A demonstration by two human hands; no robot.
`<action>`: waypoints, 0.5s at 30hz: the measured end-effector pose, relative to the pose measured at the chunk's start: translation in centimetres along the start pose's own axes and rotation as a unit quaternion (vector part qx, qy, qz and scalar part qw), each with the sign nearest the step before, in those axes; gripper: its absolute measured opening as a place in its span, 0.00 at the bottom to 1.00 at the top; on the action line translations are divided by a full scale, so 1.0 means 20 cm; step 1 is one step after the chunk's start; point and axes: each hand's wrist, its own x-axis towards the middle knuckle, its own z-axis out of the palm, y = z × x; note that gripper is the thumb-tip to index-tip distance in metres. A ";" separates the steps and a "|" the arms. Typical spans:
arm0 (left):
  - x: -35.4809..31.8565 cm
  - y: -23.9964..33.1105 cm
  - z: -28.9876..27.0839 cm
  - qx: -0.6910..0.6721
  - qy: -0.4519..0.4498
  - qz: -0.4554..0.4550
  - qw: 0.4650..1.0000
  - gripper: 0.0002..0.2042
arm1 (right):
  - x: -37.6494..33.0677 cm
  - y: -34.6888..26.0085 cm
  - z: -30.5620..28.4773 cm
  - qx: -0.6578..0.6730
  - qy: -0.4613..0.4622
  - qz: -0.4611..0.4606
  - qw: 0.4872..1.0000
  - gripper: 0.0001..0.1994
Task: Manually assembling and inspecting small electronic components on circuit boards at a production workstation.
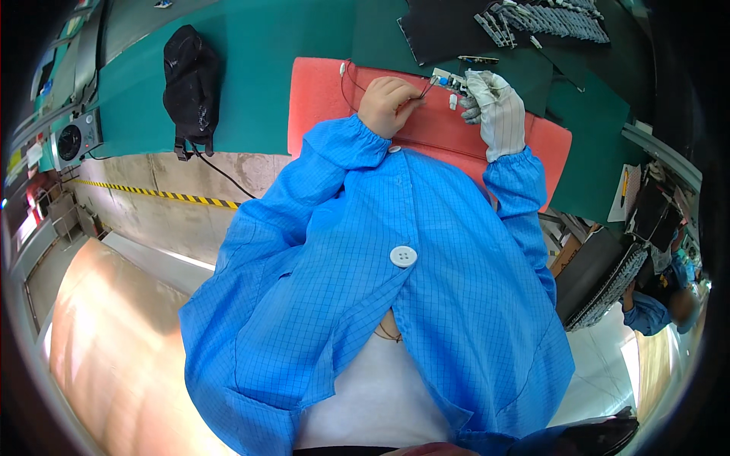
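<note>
In my gloved right hand (490,106) is a small circuit board (449,80) with a blue round part on it, pinched at its right end. My bare left hand (389,105) has its thumb and fingers closed on a thin dark cable (423,94) just left of the board. The cable loops back to a small white connector (343,69) on the left. Below the board hangs another white connector (453,101). Both hands are over a red foam pad (319,99) on the green table. Whether the cable joins the board is too small to tell.
Rows of similar boards (559,23) lie on a black mat (445,30) at the far right. A pen-like tool (478,58) rests near the mat's edge. At the left are a black bag (190,87) and a small fan (70,142). Another person (650,311) is at far right.
</note>
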 end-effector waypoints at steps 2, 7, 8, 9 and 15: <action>0.00 0.00 0.01 -0.004 0.002 -0.002 1.000 0.08 | -0.01 0.02 0.00 0.001 0.008 -0.019 1.000 0.15; 0.00 0.01 0.00 0.006 -0.004 -0.002 1.000 0.08 | -0.02 0.03 -0.01 -0.033 0.018 -0.049 0.998 0.14; 0.00 0.02 -0.01 0.014 -0.005 -0.004 1.000 0.08 | -0.02 0.03 -0.02 -0.042 0.014 -0.024 0.999 0.14; 0.00 0.03 -0.01 0.015 0.004 0.000 1.000 0.08 | -0.02 0.05 -0.03 -0.029 0.007 -0.027 0.999 0.13; 0.04 0.08 -0.02 -0.051 0.013 -0.044 0.998 0.07 | 0.00 0.06 -0.05 -0.044 0.011 -0.057 0.997 0.15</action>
